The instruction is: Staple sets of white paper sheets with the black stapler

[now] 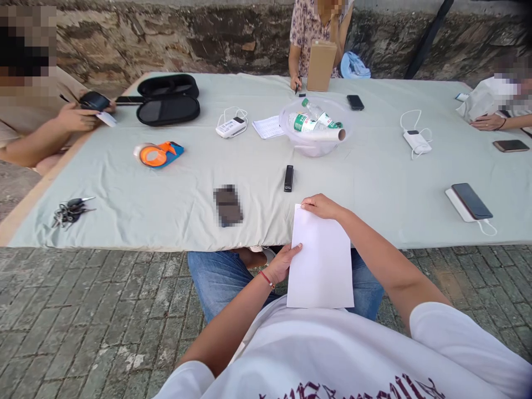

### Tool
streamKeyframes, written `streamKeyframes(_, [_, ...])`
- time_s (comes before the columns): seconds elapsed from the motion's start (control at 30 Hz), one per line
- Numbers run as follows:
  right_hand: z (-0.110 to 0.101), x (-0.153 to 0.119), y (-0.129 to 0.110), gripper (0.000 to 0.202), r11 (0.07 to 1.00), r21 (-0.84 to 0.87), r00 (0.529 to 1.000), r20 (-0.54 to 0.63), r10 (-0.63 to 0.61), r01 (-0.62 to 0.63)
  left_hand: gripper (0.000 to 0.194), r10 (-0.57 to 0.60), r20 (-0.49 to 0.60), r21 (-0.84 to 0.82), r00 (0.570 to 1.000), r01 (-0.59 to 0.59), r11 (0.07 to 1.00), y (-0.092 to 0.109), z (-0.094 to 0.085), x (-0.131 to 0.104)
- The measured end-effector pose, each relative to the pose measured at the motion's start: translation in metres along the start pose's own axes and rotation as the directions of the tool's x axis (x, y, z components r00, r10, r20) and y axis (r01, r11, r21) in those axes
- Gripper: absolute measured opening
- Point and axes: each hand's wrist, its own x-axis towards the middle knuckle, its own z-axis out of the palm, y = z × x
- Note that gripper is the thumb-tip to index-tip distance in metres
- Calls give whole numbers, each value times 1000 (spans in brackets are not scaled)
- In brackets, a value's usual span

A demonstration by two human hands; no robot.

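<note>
White paper (321,266), a sheet or thin stack, lies over my lap and reaches onto the table's near edge. My left hand (286,260) grips its left side, thumb on top and fingers underneath. At the top left corner, my right hand (322,206) pinches the paper's far edge. A small black stapler-like object (288,178) rests on the cloth just beyond my right hand. To the left of it lies a dark, blurred flat object (228,205).
On the cloth-covered table (257,160) stand a plastic basin (316,147) with bottles, a tape dispenser (160,154), keys (71,213), a black case (168,108), and a phone on a white power bank (471,200). Other people sit at the left, far side and right.
</note>
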Motion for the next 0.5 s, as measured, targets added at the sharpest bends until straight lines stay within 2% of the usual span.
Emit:
streamKeyframes(0.13, [-4,1,-7,33,1000,-30,1000,6,1,0,50,176,33,-49,984,-174,984,26,8,12])
streamKeyframes(0.23, [-3,6,-13,34,996,-91,1000,-9,-12,11,47,256,-17,-31,967,-256,966,47,14,29])
streamKeyframes(0.33, [-1,14,-14,33,983,-183,999,-34,-10,4,42,251,-91,40,964,-248,968,60,18,48])
streamKeyframes(0.43, [0,22,-9,37,959,-282,992,-120,-28,-7,40,256,-173,69,951,-248,966,68,20,64])
streamKeyframes(0.5, [0,27,-3,42,944,-331,989,-139,-51,2,40,259,-185,78,948,-248,966,72,20,72])
